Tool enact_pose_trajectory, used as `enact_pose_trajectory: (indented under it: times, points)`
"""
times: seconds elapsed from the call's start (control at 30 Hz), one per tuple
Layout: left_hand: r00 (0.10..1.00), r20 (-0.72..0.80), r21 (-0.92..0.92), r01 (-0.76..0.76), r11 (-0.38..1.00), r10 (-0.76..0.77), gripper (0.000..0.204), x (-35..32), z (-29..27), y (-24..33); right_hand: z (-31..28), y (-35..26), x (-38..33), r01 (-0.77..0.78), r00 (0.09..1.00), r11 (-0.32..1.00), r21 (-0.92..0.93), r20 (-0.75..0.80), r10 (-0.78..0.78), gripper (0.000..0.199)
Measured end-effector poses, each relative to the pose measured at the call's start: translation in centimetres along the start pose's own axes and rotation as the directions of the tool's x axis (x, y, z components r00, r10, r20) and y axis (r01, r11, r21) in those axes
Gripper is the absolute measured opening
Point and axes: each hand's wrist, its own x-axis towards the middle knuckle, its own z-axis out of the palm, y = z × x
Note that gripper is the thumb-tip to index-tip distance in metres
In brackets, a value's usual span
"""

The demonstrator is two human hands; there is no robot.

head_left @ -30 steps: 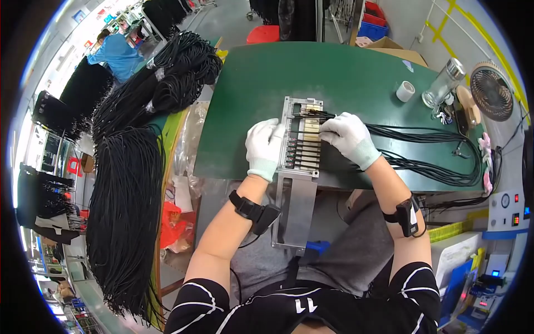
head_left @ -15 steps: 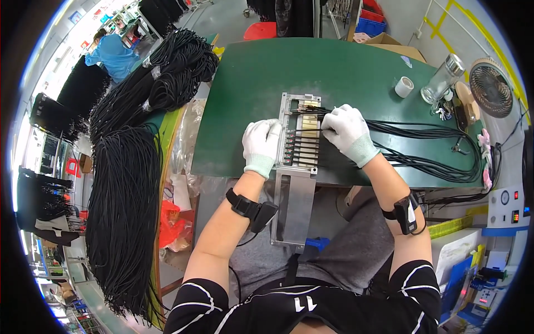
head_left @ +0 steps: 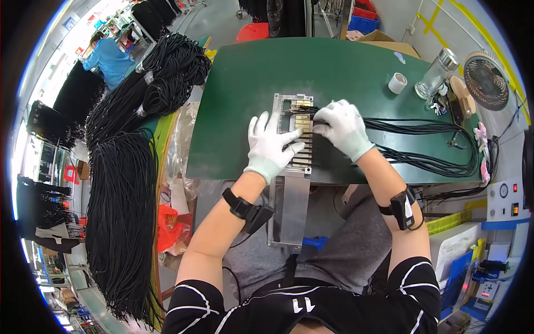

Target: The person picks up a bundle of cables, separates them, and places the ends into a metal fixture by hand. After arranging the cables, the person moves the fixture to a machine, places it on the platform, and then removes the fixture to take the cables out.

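A metal fixture [head_left: 277,114] with a row of slots lies on the green table in front of me, with black cables [head_left: 389,125] running from it to the right. My left hand [head_left: 270,146], in a white glove, lies over the fixture with its fingers spread. Its index finger and thumb reach onto the slotted row, and the palm hides part of the frame. My right hand [head_left: 342,129], also gloved, is at the fixture's right edge, its fingers curled and pinched on a black cable. The exact grip is partly hidden by the fingers.
A thick bundle of black cables [head_left: 122,217] hangs along the left. On the green table [head_left: 245,72], a tape roll [head_left: 397,83], a glass bottle [head_left: 436,75] and a small fan [head_left: 486,81] stand at the right. Behind, a person in blue [head_left: 108,60] is at the far left.
My left hand has opened from closed fingers at the fixture's left edge and reached right across the slots. My right hand stays by the right edge. The whole view has shifted slightly.
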Motion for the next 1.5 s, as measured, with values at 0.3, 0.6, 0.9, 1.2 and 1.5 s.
enact_pose_trajectory:
  times: [0.3,0.6,0.9,1.2,1.5]
  points:
    - [1.000,0.022,-0.138,-0.005,0.990,0.008,0.032,0.2,1.6,-1.3,1.4,2.7,0.6,-0.065,0.991,0.971,-0.230,0.100,0.090,0.016]
    - [0.998,-0.062,-0.149,0.022,0.989,-0.032,0.028,-0.2,1.7,-2.3,1.0,1.1,1.7,0.043,0.992,0.998,-0.049,-0.118,-0.049,0.007]
    - [0.968,-0.249,-0.407,-0.086,0.909,-0.020,0.021,0.1,1.5,-2.0,0.8,-4.5,1.8,0.263,0.958,0.941,0.211,-0.171,-0.230,0.017]
    - [0.879,-0.408,-0.532,-0.009,0.847,-0.247,0.010,0.9,2.5,-2.9,-0.4,1.2,0.1,-0.110,0.977,0.939,0.326,0.208,0.042,0.011]
    - [0.922,-0.208,-0.423,0.216,0.880,-0.326,0.023,0.6,2.0,-4.5,0.1,0.7,0.8,0.034,0.998,0.998,0.062,0.041,-0.037,0.008]
